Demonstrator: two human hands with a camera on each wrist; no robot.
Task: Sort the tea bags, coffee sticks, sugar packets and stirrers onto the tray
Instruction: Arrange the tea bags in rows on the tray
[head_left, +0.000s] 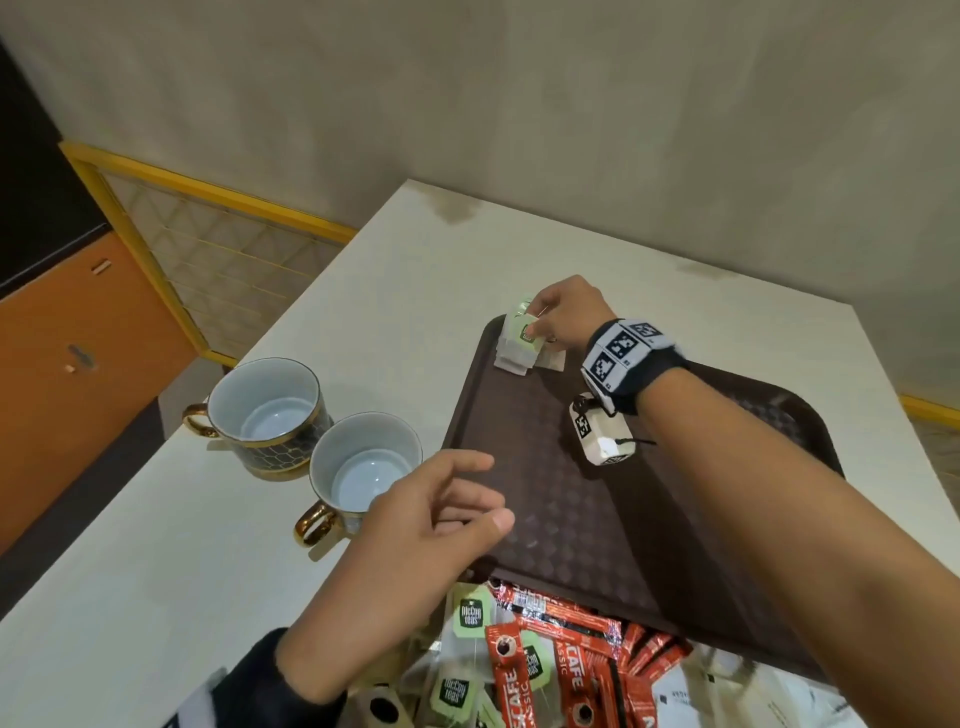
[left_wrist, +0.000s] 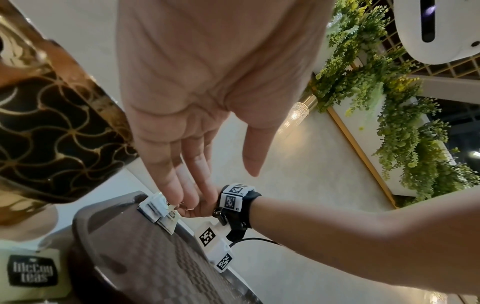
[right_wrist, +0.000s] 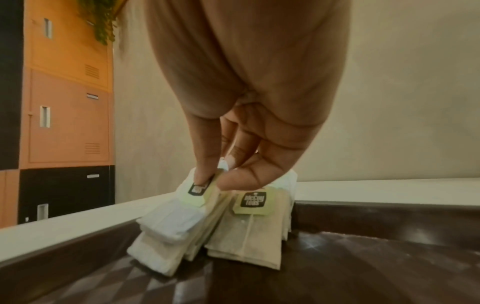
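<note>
Two fingertips of the right hand (head_left: 563, 312) pinch a tea bag (right_wrist: 182, 207) atop the stack at the tray's (head_left: 597, 519) far left corner; the left hand (head_left: 415, 525) hovers over the tray's left edge, fingers relaxed, empty.

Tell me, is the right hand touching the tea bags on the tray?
Touching. The right wrist view shows the right hand pinching a green tag atop the tea bags stacked in the tray corner, thumb and fingertip pressed on it.
</note>
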